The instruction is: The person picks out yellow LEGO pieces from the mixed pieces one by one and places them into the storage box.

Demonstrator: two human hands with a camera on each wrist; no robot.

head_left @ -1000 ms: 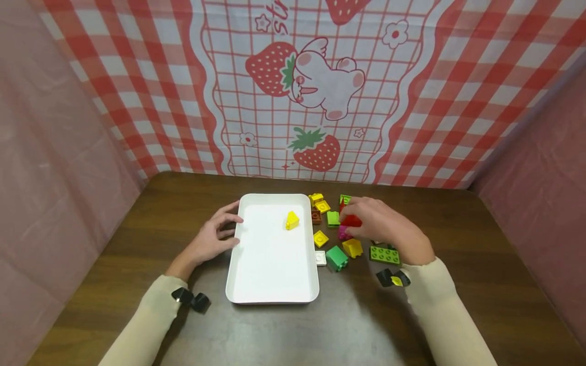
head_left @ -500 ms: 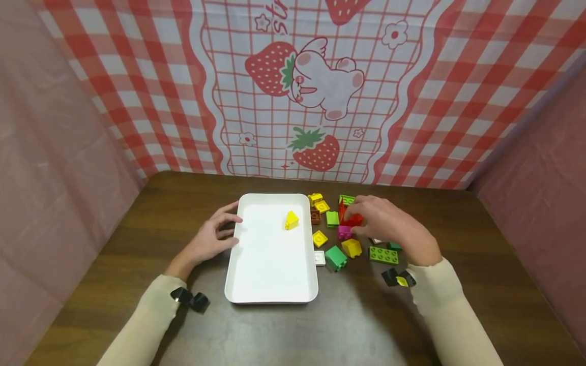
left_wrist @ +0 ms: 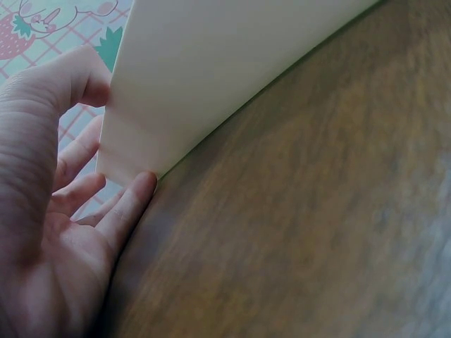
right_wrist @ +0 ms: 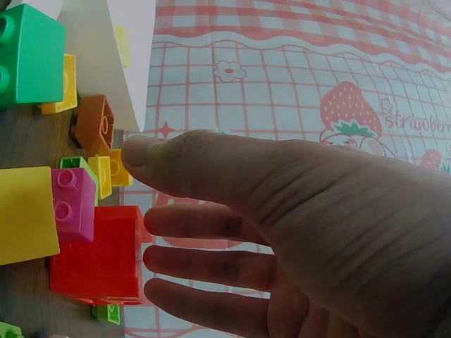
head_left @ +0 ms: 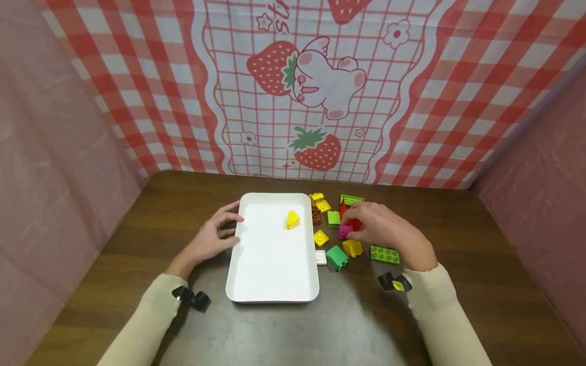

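My left hand [head_left: 212, 236] rests at the left side of a white tray [head_left: 270, 295], fingertips touching its wall, as the left wrist view [left_wrist: 77, 204] shows. Inside the tray lies a yellow toy building brick [head_left: 293, 220]. On the right, my right hand [head_left: 384, 229] hovers over the loose bricks, fingers extended and holding nothing. In the right wrist view its fingertips are beside a red brick [right_wrist: 99, 260]; whether they touch it is hard to tell. A magenta brick [right_wrist: 74, 204] sits close by the red one, partly covered by a yellow brick [right_wrist: 25, 215].
More bricks are scattered right of the tray: a dark green one [head_left: 337, 258], a yellow one [head_left: 321, 238], a white one [head_left: 321, 257], a brown one [head_left: 317, 216] and a studded olive green one [head_left: 384, 255]. A checked cloth [head_left: 165, 91] hangs behind the brown table [head_left: 137, 244].
My right hand has shifted slightly right, then back left over the red brick. The left hand, the tray and the bricks have not visibly moved.
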